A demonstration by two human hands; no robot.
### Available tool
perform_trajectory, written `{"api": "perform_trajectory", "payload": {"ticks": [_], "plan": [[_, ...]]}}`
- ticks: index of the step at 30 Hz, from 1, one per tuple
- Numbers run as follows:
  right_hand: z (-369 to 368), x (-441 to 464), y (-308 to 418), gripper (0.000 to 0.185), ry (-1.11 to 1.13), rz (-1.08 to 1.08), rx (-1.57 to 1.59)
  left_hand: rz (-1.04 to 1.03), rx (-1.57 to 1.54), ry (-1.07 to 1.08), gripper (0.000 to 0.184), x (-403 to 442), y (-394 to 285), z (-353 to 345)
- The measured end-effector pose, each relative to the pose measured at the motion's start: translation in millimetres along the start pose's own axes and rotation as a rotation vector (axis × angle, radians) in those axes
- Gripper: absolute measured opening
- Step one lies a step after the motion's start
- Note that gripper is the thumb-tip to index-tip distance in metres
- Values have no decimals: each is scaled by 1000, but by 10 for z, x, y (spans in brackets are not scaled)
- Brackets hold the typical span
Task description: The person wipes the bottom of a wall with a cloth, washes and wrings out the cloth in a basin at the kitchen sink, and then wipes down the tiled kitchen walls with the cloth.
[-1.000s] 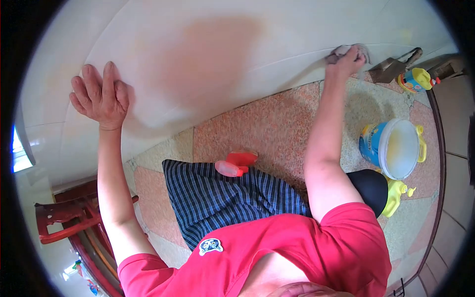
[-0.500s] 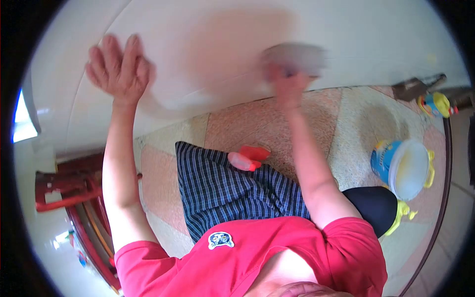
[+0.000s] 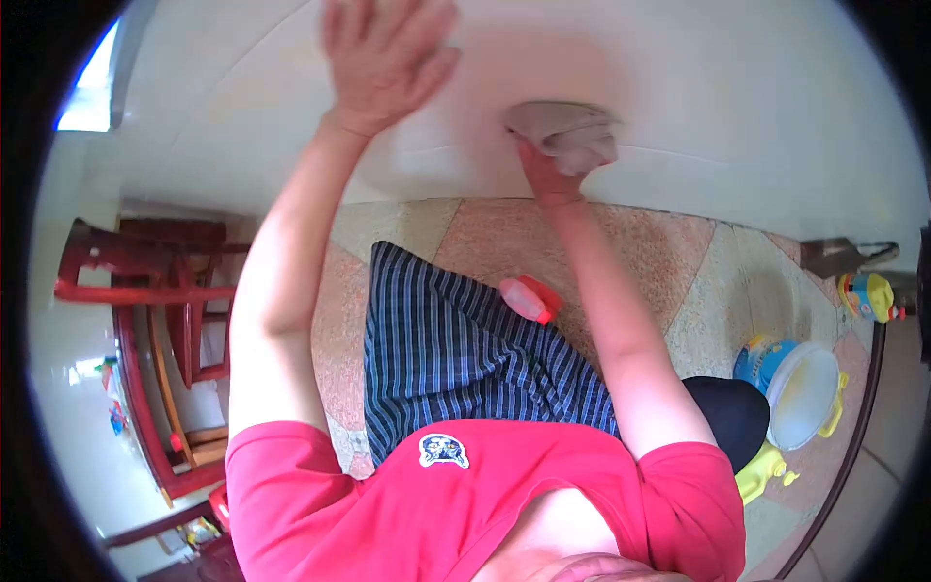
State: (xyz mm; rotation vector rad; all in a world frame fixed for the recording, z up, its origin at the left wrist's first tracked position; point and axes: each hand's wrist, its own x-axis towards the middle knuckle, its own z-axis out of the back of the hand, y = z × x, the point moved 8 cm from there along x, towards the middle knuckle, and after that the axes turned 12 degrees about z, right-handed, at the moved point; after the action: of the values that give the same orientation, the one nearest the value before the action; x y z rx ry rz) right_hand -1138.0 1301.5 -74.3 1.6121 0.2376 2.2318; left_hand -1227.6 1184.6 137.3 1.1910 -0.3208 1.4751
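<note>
My left hand (image 3: 383, 63) is raised at the white wall (image 3: 718, 87), its fingers apart and slightly blurred, with nothing in it. To its right, my right hand (image 3: 550, 175) holds a crumpled grey cloth (image 3: 567, 131) at the wall; the cloth hides most of its fingers. A dark striped cloth (image 3: 456, 359) covers my lap. Beside it is a red and clear plastic item (image 3: 529, 297), just below my right hand.
A blue and white bucket (image 3: 803, 396) stands at the right, with a yellow bottle (image 3: 761, 473) near it. Farther back are a yellow-and-blue bottle (image 3: 866, 296) and a metal scraper-like tool (image 3: 844, 256). Red wooden chairs (image 3: 155, 272) are at the left.
My right hand has moved left along the wall with the cloth. My left hand has moved up and right. The whole view has shifted, showing more of the chairs.
</note>
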Motion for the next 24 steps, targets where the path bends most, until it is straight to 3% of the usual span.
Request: {"api": "perform_trajectory", "payload": {"ticks": [1,3,5,8,9,11,13,14,17,19,22,23,24], "plan": [[-42,-66,152,35,54,46,36,62,-174,53,58,-135,-49,-81],[78,18,374,33,126,167,87,137,-131,220,76,-388,-250,-26],[369,231,533,29,157,307,127,352,-271,262,79,-736,-454,160],[360,303,523,24,266,-94,526,1015,-830,413,77,-1127,-597,281],[344,455,682,23,396,-70,676,1265,-1027,430,75,-1273,-683,232],[404,773,951,23,662,-5,969,1577,-1372,479,71,-1496,-812,77],[495,911,1088,22,735,201,982,1677,-1665,570,65,-1576,-887,-55],[532,969,1126,22,763,305,987,1702,-1748,483,61,-1531,-905,-56],[555,1235,640,23,742,-77,908,1826,-1918,288,50,-1540,-923,-25],[726,1464,315,23,482,-303,1074,2028,-1928,238,40,-1846,-907,-44],[780,1487,219,24,341,-538,1311,2124,-1640,341,23,-2080,-717,106],[756,1442,265,26,389,-522,1293,2171,-1527,355,9,-2241,-658,117],[723,1400,339,29,435,-509,1270,2092,-1536,317,9,-2192,-631,162]]}}
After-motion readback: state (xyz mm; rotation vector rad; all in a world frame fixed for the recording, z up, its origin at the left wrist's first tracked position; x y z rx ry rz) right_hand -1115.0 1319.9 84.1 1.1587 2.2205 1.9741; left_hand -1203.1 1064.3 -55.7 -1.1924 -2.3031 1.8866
